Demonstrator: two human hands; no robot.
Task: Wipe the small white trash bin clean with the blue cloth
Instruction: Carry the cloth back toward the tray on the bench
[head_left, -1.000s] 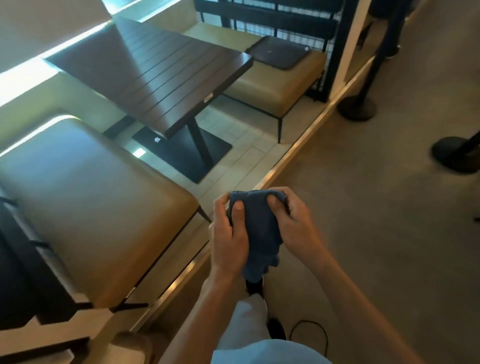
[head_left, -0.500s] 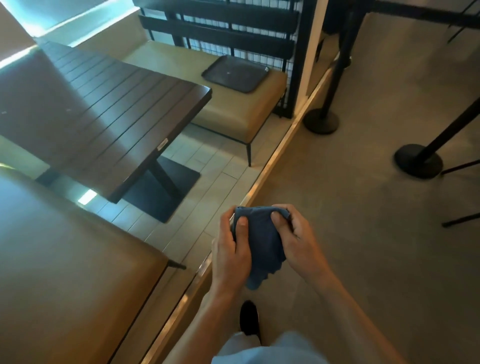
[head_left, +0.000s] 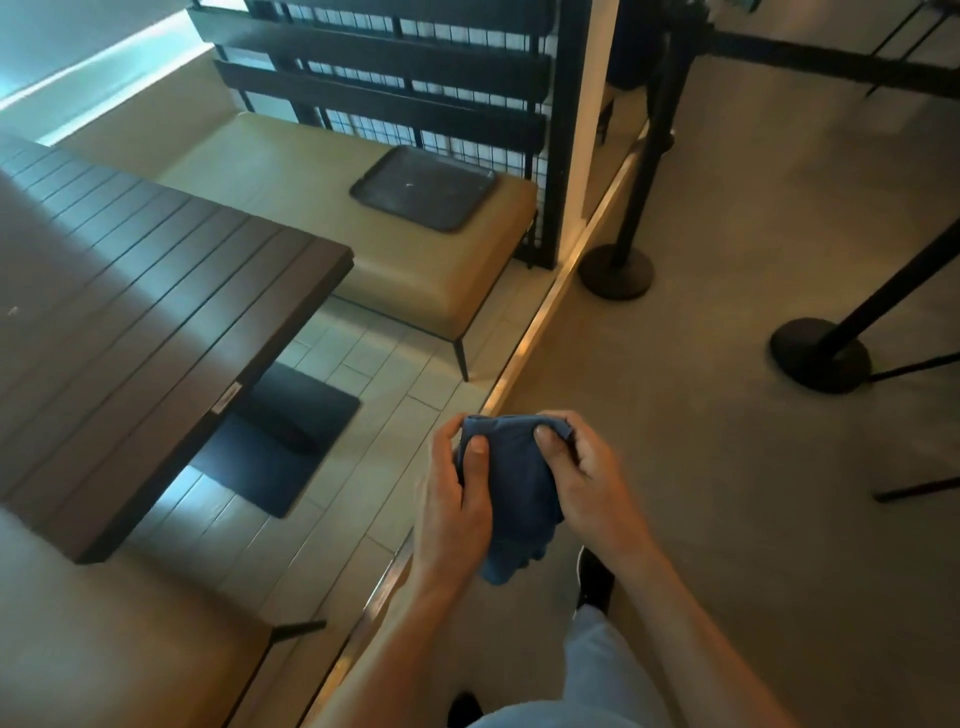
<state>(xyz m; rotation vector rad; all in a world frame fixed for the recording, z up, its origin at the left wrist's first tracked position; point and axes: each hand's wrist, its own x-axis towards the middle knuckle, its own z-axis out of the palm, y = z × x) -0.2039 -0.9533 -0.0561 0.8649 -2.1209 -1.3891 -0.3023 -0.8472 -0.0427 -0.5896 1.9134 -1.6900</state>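
Note:
A folded blue cloth (head_left: 511, 488) hangs in front of me, held by both hands at waist height. My left hand (head_left: 454, 501) grips its left side, thumb pressed on the front. My right hand (head_left: 589, 475) pinches its upper right corner, thumb on the front too. The cloth's lower end droops below the hands. No small white trash bin shows anywhere in the view.
A dark slatted table (head_left: 140, 322) stands to the left between two tan benches; the far bench (head_left: 426, 270) carries a dark tray (head_left: 423, 187). A metal floor strip (head_left: 524, 343) runs ahead. Two black stanchion bases (head_left: 615, 273) (head_left: 821, 361) stand on the grey floor to the right.
I have walked forward along the floor strip; the table and far bench have slid nearer and leftward. Both hands keep the same hold on the cloth.

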